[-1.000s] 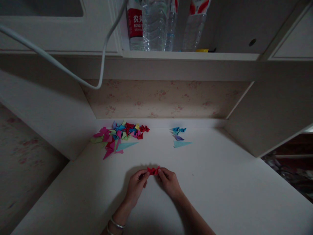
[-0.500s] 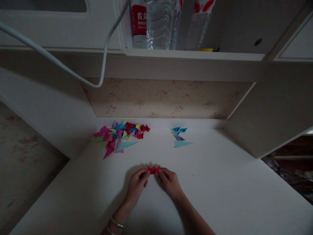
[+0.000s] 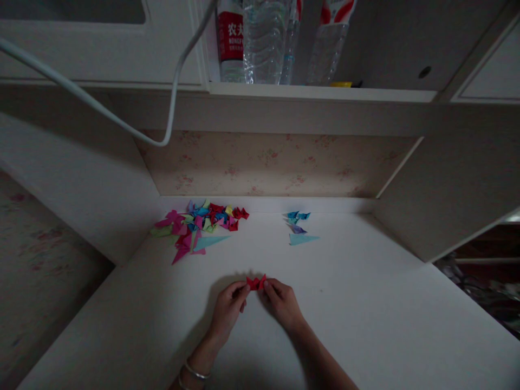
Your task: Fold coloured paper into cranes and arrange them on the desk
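Observation:
A small red folded-paper boat (image 3: 255,283) with pointed ends is held between both hands, low over the white tabletop (image 3: 357,303). My left hand (image 3: 230,304) pinches its left end between thumb and forefinger. At its right end, my right hand (image 3: 281,301) grips in the same way. Beyond the hands on the left lies a heap of colourful folded papers (image 3: 209,216), pink, red, green, blue and yellow. A light-blue paper plane (image 3: 211,241) lies at the heap's front edge. To the right are small blue folded papers (image 3: 298,215), a purple one (image 3: 298,229) and another light-blue paper plane (image 3: 303,239).
Plastic bottles (image 3: 264,49) stand on a shelf (image 3: 325,93) above the tabletop. A white cable (image 3: 166,127) hangs down at the upper left. Side panels (image 3: 455,179) and a flower-patterned back wall (image 3: 268,162) enclose the tabletop.
Both hands keep the same pinch on the red paper boat, which has hardly moved. The whole view has shifted slightly.

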A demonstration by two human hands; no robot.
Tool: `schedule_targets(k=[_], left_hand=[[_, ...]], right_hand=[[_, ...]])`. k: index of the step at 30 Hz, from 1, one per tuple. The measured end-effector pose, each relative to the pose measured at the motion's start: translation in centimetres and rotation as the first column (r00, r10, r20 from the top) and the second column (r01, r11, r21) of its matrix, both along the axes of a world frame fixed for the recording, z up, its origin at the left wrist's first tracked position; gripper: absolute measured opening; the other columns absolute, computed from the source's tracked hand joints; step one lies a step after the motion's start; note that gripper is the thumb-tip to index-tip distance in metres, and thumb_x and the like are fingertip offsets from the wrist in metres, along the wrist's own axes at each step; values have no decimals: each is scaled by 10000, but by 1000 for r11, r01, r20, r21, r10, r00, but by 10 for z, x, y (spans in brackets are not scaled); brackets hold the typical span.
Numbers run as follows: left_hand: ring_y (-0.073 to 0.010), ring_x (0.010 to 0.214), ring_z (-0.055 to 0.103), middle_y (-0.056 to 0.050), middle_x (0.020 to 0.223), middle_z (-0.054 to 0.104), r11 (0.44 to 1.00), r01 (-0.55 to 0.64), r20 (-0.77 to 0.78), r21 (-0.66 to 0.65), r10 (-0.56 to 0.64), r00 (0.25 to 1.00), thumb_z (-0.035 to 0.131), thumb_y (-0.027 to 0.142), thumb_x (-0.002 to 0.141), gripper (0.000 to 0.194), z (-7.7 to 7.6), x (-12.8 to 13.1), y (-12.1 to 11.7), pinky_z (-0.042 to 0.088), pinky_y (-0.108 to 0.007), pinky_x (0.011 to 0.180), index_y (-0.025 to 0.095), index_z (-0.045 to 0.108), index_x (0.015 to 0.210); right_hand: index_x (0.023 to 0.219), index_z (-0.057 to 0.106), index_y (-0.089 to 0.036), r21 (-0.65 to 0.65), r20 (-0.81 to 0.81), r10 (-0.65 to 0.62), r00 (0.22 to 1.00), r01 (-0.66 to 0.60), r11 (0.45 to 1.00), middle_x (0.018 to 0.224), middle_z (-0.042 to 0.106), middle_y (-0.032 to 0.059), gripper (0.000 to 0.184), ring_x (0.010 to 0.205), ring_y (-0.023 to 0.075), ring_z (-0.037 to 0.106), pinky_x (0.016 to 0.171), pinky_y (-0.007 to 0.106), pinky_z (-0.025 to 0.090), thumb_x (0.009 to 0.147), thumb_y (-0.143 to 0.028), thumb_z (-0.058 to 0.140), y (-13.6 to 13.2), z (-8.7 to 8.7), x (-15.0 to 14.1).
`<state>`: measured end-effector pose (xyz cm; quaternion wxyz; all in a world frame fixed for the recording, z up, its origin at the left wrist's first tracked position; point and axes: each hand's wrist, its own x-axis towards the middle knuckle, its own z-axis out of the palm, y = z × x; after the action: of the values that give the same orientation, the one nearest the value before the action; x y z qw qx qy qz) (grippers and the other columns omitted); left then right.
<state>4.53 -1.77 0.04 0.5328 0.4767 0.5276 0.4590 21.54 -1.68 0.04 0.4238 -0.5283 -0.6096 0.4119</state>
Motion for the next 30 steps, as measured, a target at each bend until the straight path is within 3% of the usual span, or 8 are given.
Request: schedule_targets(k=[9,23,30], left_hand=[[-100,502,429,27,537,498,1000,3,32,-22,-3,999,642,501,757,434,-1,-1,-1,315,-197,460,121,685,961],[-107,505,416,30,526,483,1000,-3,31,-31,4,1000,656,527,727,453,4,0,0,313,-205,465,119,686,921],[-111,501,428,34,527,484,1000,5,21,-26,-5,1000,643,555,728,465,3,1,1,317,-211,468,133,690,916]], right_hand=[[790,648,-172,22,22,-18,1000,18,1000,634,563,-2,397,589,129,480,563,227,355,922,-472,425,2,-7,0],[803,662,-173,-15,-32,-18,999,18,1000,675,611,19,402,596,133,511,544,227,378,908,-489,436,1,-3,0],[1008,658,-184,-14,-102,-36,994,35,999,833,677,62,416,642,164,558,597,265,442,881,-530,464,3,-5,0]])
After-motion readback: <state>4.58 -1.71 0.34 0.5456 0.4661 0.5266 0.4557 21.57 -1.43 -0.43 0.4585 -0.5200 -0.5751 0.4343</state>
